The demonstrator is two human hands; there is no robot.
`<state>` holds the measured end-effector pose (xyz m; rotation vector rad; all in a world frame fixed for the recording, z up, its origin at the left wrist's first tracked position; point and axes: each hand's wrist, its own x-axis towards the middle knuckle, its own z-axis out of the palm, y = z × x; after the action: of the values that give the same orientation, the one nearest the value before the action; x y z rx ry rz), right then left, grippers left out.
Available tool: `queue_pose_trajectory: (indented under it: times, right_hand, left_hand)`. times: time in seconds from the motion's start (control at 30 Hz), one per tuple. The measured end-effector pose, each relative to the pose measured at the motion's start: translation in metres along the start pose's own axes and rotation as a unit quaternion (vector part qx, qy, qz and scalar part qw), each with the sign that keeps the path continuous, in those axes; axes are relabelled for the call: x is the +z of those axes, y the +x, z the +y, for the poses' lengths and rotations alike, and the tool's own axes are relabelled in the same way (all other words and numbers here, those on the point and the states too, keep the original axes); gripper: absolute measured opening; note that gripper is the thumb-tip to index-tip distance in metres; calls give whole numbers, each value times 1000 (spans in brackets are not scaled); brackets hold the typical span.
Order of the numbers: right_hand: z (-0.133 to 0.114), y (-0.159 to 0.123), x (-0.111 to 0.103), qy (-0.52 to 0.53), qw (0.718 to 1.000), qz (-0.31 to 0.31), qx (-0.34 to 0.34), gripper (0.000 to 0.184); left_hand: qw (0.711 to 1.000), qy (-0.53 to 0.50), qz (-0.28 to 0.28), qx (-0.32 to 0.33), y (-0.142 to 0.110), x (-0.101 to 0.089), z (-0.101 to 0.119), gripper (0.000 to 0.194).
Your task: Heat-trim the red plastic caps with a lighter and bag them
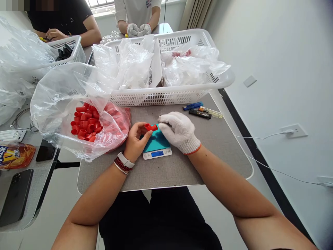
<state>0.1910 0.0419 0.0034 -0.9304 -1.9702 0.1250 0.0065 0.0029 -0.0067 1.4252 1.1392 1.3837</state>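
Between the thumb and fingers of my bare left hand (137, 140) is a red elbow pipe fitting (151, 127), held above a small digital scale (157, 151) with a teal top. The scale's display reads about zero. My right hand (179, 131), in a white knitted glove with an orange cuff edge, is closed close to the fitting's right end. Something small and dark shows at its fingertips, too small to name. Left of my left hand, a clear plastic bag (57, 100) lies open with many more red elbow fittings (87, 121) inside.
A large white basket (156, 92) with plastic bags stands behind the scale. Blue and black cutters or markers (200, 113) lie at the right. Two phones (16, 198) and a snack pack (17, 156) rest on the left table. Two people sit opposite.
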Motion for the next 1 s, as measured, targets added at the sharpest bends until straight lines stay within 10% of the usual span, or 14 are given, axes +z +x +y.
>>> queue_pose_trajectory:
  times: [0.7, 1.0]
  right_hand:
    - [-7, 3, 3, 212, 964, -90, 133, 13]
    - [-6, 3, 3, 210, 965, -102, 121, 14]
  left_hand:
    - [997, 58, -9, 59, 0, 0, 3, 34]
    - [999, 43, -22, -15, -1, -2, 4, 37]
